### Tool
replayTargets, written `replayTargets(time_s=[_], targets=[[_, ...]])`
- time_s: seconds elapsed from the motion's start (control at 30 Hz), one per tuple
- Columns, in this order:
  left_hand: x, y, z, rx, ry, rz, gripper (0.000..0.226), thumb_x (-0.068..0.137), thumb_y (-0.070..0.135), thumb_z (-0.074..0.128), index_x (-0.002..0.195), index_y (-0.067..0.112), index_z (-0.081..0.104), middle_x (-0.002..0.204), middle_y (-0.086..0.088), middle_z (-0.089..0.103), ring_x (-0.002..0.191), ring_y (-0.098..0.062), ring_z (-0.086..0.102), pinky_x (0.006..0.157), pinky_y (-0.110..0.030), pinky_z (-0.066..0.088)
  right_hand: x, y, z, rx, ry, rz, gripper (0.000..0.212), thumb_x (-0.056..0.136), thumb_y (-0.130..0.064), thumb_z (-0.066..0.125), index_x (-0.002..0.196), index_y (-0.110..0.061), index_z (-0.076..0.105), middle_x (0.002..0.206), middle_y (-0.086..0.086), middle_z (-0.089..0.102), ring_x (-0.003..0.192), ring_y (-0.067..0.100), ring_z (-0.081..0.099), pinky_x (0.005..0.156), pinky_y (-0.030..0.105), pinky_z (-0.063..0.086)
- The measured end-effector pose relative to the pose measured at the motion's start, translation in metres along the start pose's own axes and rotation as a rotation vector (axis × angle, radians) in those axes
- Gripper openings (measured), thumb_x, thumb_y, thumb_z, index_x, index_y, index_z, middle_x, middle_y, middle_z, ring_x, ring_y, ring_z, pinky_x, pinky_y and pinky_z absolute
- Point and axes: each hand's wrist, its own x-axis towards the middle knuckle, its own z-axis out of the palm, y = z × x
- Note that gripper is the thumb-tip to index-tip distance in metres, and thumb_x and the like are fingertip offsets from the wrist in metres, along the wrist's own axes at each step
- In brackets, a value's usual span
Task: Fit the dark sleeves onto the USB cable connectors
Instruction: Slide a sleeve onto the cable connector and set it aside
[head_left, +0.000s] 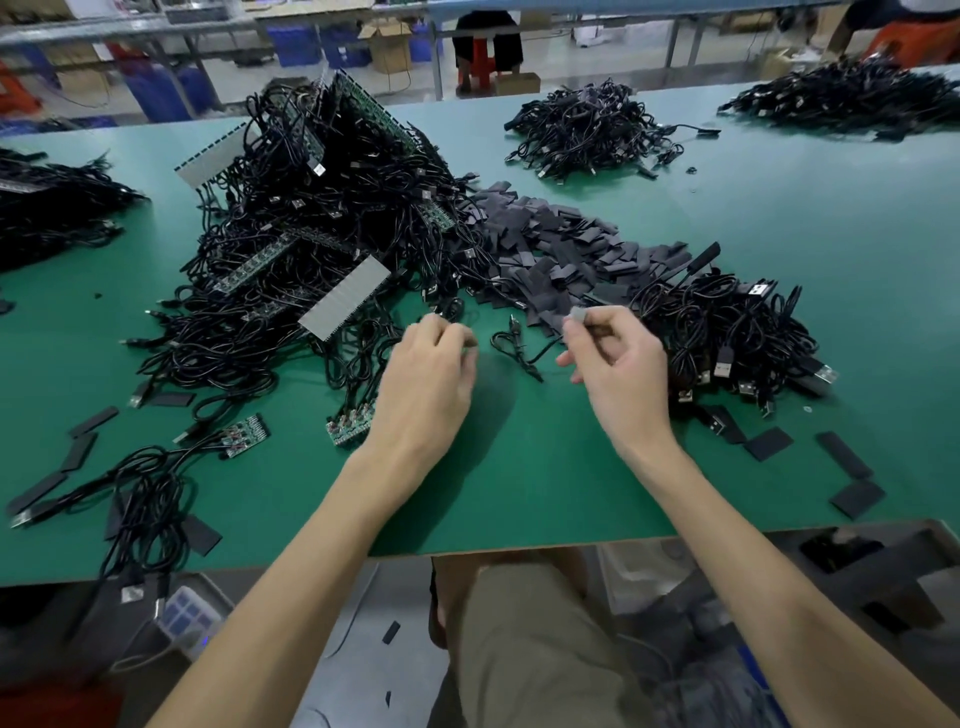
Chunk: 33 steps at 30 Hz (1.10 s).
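Sleeve (576, 315) pinched, R hand (621, 366) grip tight.

right hand (621, 364) pinches a grey piece (576, 315) — left hand (431, 376) curled beside a cable (511, 348).

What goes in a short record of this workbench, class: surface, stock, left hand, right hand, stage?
surface: green table
stock: cable pile left, loose dark sleeves centre, second cable pile right
left hand: fingers curled, blurred; hold unclear
right hand: pinches a grey sleeve
between hands: one loose cable on the table
stage: sleeve not yet on a connector
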Motion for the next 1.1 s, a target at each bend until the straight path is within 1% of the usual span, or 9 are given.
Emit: replayTargets(time_s=[0.13,0.2,0.3,0.4,0.47,0.57,0.73,0.9,1.1], targets=[[0.015,0.037,0.012,-0.465,-0.052,0.037,0.023,0.105,0.028,0.056,0.117,0.014,0.070,0.112,0.001,0.064,0.095,0.003,0.059,0.086,-0.013,0.043,0.000,0.002,0.001,0.016,-0.127,-0.008,0.009,0.097,-0.013,0.070,0.094,-0.021,0.069,0.079,0.000,0.076,0.070,0.012,0.074,0.062,0.024,0.054],[0.022,0.044,0.018,-0.591,-0.034,-0.007,0.020,0.104,0.027,0.059,0.115,0.017,0.072,0.110,0.001,0.066,0.087,0.005,0.062,0.075,-0.005,0.041,0.001,0.003,0.001,0.021,-0.151,-0.006,0.009,0.097,-0.011,0.069,0.096,-0.020,0.072,0.075,-0.004,0.075,0.066,0.006,0.072,0.062,0.019,0.052],[0.032,0.039,0.028,-0.706,-0.045,-0.034,0.018,0.101,0.022,0.063,0.112,0.016,0.077,0.111,-0.002,0.069,0.081,-0.012,0.068,0.071,-0.020,0.054,0.001,0.005,0.002,0.029,-0.183,0.013,0.009,0.096,-0.004,0.068,0.102,-0.007,0.075,0.074,-0.006,0.075,0.066,0.006,0.072,0.062,0.017,0.052],[0.038,0.033,0.032,-0.852,-0.046,-0.067,0.016,0.099,0.019,0.068,0.106,0.013,0.080,0.107,-0.004,0.073,0.090,-0.025,0.071,0.082,-0.039,0.057,0.002,0.005,0.001,0.030,-0.184,0.014,0.010,0.096,-0.006,0.069,0.105,-0.008,0.074,0.082,0.001,0.076,0.073,0.011,0.075,0.061,0.020,0.053],[0.037,0.030,0.032,-0.947,-0.012,-0.126,0.015,0.098,0.021,0.069,0.104,0.014,0.081,0.101,-0.002,0.076,0.095,-0.024,0.070,0.083,-0.037,0.055,0.002,0.005,0.001,0.046,-0.173,0.016,0.013,0.095,-0.008,0.071,0.107,-0.013,0.072,0.086,0.004,0.077,0.078,0.013,0.076,0.062,0.020,0.053],[0.032,0.022,0.034,-1.055,0.034,-0.247,0.019,0.100,0.028,0.067,0.096,0.014,0.080,0.088,-0.007,0.076,0.080,-0.017,0.069,0.073,-0.030,0.051,0.003,0.007,0.001,0.050,-0.153,0.025,0.016,0.095,-0.006,0.070,0.109,-0.013,0.072,0.091,0.003,0.076,0.081,0.014,0.076,0.065,0.025,0.055],[0.028,0.017,0.032,-1.154,-0.009,-0.288,0.027,0.100,0.033,0.065,0.093,0.009,0.075,0.076,-0.005,0.071,0.065,-0.022,0.067,0.070,-0.034,0.050,0.004,0.009,-0.001,0.015,-0.141,0.018,0.018,0.094,-0.009,0.072,0.112,-0.013,0.072,0.095,0.001,0.075,0.083,0.014,0.075,0.074,0.030,0.056],[0.025,0.020,0.031,-1.124,-0.043,-0.246,0.029,0.098,0.034,0.067,0.089,0.008,0.077,0.072,-0.008,0.061,0.062,-0.016,0.049,0.059,-0.019,0.043,0.004,0.009,0.000,0.045,-0.137,0.038,0.019,0.096,-0.006,0.068,0.113,-0.012,0.072,0.093,0.001,0.076,0.078,0.015,0.075,0.064,0.027,0.054],[0.023,0.025,0.032,-1.022,-0.087,-0.166,0.036,0.105,0.028,0.057,0.082,0.006,0.074,0.066,-0.009,0.060,0.058,-0.017,0.051,0.059,-0.027,0.043,0.002,0.007,-0.002,0.026,-0.077,-0.007,0.020,0.103,-0.026,0.061,0.096,-0.017,0.078,0.068,-0.001,0.069,0.052,0.018,0.064,0.052,0.021,0.043]])
